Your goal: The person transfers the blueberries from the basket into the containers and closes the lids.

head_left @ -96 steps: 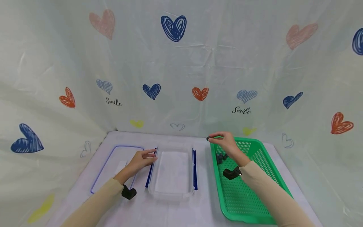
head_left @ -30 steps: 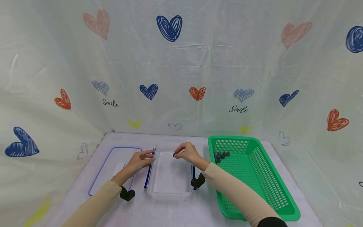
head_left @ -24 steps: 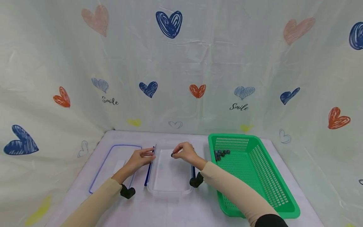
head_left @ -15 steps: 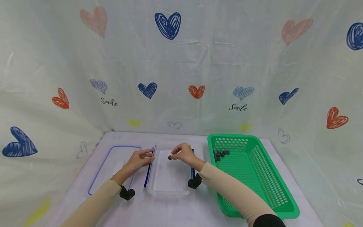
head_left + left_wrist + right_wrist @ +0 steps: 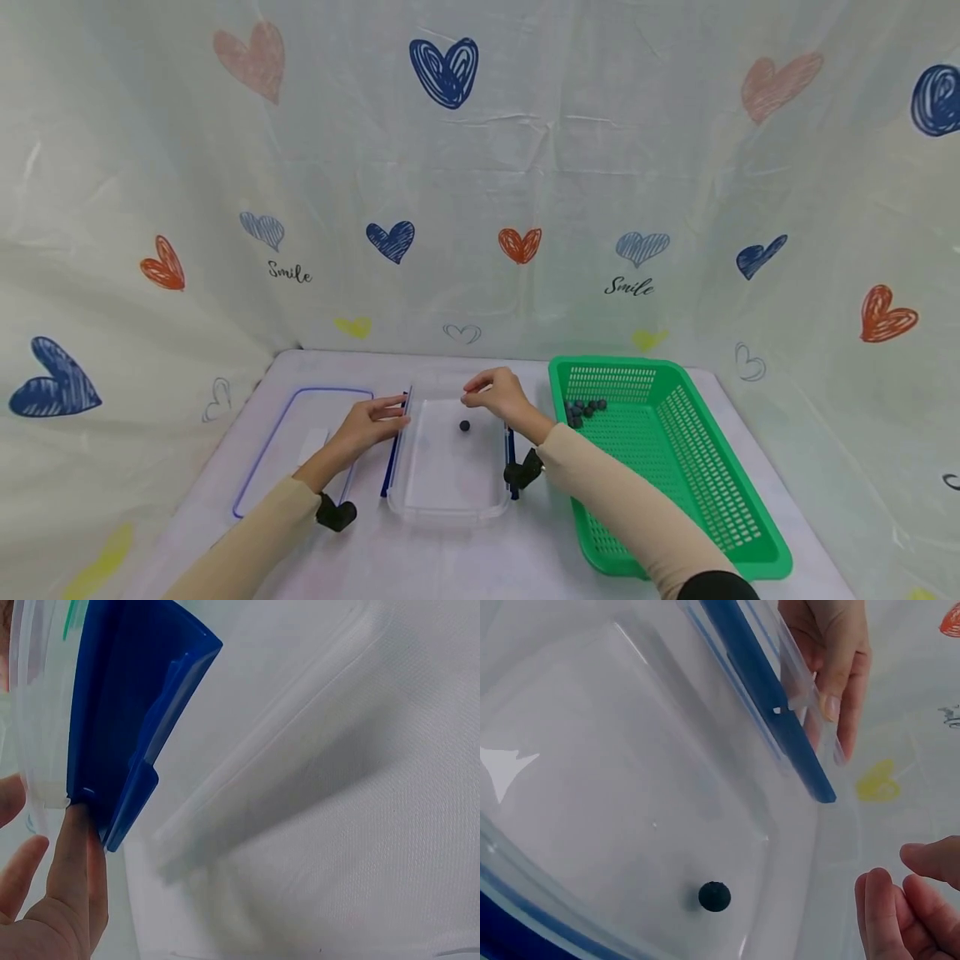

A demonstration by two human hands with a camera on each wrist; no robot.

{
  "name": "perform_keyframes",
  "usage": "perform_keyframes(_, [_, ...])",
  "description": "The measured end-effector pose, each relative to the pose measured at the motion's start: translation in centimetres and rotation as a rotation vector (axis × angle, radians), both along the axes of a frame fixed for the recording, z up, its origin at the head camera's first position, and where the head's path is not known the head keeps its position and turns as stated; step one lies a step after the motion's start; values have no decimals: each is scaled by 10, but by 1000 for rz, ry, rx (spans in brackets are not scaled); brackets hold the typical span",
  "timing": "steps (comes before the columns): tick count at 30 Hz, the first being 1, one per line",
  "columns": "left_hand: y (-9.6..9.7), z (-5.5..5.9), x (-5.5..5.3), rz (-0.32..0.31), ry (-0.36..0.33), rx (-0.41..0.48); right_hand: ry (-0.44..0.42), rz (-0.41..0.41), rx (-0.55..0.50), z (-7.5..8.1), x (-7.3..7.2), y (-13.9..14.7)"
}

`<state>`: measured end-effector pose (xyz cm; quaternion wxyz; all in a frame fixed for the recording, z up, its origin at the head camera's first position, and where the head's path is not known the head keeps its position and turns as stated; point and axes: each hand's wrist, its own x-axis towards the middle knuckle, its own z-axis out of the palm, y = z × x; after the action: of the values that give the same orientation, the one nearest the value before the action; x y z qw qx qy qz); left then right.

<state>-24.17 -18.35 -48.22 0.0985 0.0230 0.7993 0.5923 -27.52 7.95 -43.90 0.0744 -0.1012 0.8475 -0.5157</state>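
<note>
A clear plastic food container (image 5: pixel 448 510) with blue side clips stands mid-table. My left hand (image 5: pixel 369 429) holds its left wall near the rim; in the left wrist view its fingers (image 5: pixel 71 862) touch the blue clip (image 5: pixel 124 705). A single dark, round blueberry (image 5: pixel 465 426) lies on the container's floor; the right wrist view shows the blueberry (image 5: pixel 715 896) too. Above the container's far right part is my right hand (image 5: pixel 501 395), holding nothing, its thumb and fingers apart in the right wrist view. Several more blueberries (image 5: pixel 579 410) lie in the green basket's far left corner.
A green perforated basket (image 5: pixel 780 560) stands to the right, its left wall close to the container. Left of the container, partly behind my left forearm, lies a clear lid with a blue seal (image 5: pixel 262 450). A heart-printed curtain (image 5: pixel 480 167) hangs behind the table.
My right hand came from over the basket to the container with a blueberry pinched, then let it go inside and rose slightly. My left hand has stayed at the container's left wall.
</note>
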Motion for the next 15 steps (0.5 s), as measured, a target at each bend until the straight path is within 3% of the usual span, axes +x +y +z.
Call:
perform_keyframes(6, [1, -2, -2, 3, 1, -2, 5, -62, -55, 11, -7, 16])
perform_keyframes(15, [1, -1, 1, 9, 3, -26, 4, -54, -155, 32, -17, 50])
